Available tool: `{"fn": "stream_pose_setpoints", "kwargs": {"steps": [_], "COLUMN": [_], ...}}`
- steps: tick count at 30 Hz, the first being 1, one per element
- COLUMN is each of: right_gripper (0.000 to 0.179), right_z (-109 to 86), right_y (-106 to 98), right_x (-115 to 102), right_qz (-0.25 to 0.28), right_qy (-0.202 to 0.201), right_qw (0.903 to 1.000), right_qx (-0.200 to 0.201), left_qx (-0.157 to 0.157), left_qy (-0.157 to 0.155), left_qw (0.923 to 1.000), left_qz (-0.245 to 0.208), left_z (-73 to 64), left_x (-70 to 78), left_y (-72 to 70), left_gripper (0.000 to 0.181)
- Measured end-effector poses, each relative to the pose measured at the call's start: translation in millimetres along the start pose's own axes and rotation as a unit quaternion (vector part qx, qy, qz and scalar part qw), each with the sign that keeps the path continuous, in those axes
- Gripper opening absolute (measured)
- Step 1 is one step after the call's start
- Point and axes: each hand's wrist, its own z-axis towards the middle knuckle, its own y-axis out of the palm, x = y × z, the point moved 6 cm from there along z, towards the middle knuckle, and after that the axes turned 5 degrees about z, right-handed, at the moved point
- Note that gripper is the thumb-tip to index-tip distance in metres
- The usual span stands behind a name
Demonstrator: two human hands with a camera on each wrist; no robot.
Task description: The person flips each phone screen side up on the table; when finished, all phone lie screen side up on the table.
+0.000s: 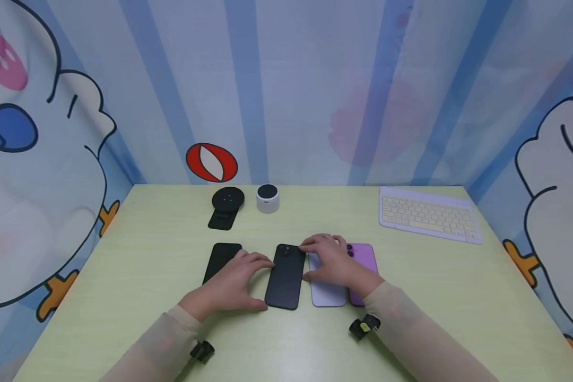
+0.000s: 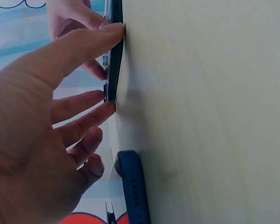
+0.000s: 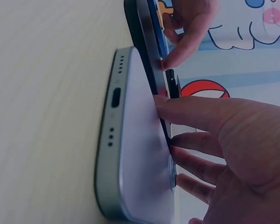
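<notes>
A dark smartphone (image 1: 285, 278) lies back up at the middle of the table, camera end away from me, slightly turned. My left hand (image 1: 231, 284) touches its left long edge, thumb at the near corner and fingers farther up. Along its right edge, my right hand (image 1: 334, 262) sets its thumb and fingertips. A lavender smartphone (image 1: 328, 294) lies partly under the right hand, beside a purple smartphone (image 1: 364, 260) that the wrist overlaps. Left of the dark one, a black-faced smartphone (image 1: 220, 260) is half hidden by my left hand; its blue edge (image 2: 134, 186) shows in the left wrist view.
At the back left stand a black round charging stand (image 1: 227, 201) and a small white cylindrical speaker (image 1: 268, 200) with a black top. A lavender keyboard (image 1: 430, 215) lies at the back right. Printed curtains close off the table's back and sides.
</notes>
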Motion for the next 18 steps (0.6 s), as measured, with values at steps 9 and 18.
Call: {"fn": "stream_pose_setpoints", "kwargs": {"steps": [9, 18], "right_gripper": [0.074, 0.075], "right_z": [0.0, 2.5], "right_y": [4.8, 6.7], "right_x": [-0.6, 5.3], "right_qz": [0.038, 0.056], "right_qy": [0.002, 0.004], "right_qw": [0.9992, 0.9977], "right_qx": [0.004, 0.039], "left_qx": [-0.005, -0.002], "left_qy": [-0.025, -0.023], "left_qw": [0.9997, 0.9994], "left_qz": [-0.001, 0.027], "left_z": [1.9, 4.2], "left_x": [0.1, 0.4], "left_y": [-0.1, -3.1], "left_gripper": [0.083, 0.085]}}
